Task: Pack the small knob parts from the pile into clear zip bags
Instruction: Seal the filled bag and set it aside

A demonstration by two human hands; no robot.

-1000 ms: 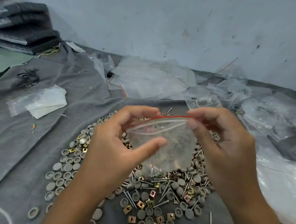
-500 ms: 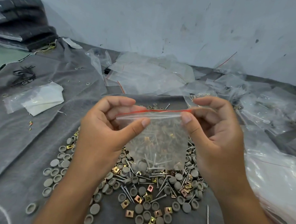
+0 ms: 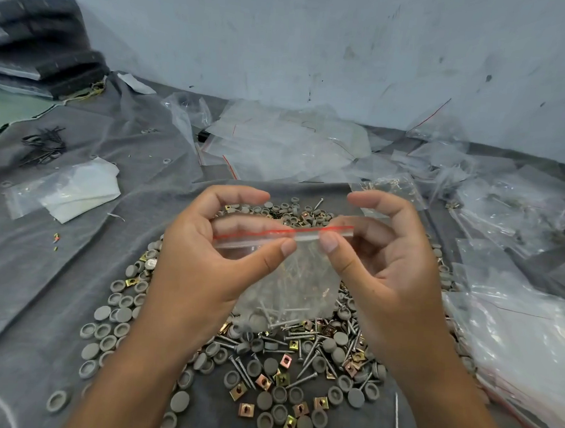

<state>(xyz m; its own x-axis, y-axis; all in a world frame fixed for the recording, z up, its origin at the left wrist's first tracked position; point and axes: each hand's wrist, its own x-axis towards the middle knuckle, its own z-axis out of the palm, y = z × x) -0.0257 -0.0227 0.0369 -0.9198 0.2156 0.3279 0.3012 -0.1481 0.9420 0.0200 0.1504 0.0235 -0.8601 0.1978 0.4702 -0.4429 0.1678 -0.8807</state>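
Both my thumbs have slid inward along the red zip strip since a moment ago, so they now nearly meet at its middle. My left hand [image 3: 211, 259] and right hand [image 3: 380, 271] each keep a pinching grip on the top of the clear bag [image 3: 289, 281], thumb in front and fingers behind. It hangs with screws inside, above the pile of grey knobs [image 3: 280, 374] on the grey-clothed desk [image 3: 34, 296].

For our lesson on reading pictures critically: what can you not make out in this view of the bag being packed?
- Head view: the count of parts in the zip bag; cloudy plastic blurs them.
- Pile under the left hand and right hand: covered.
- Bags at right: cut off by the edge.
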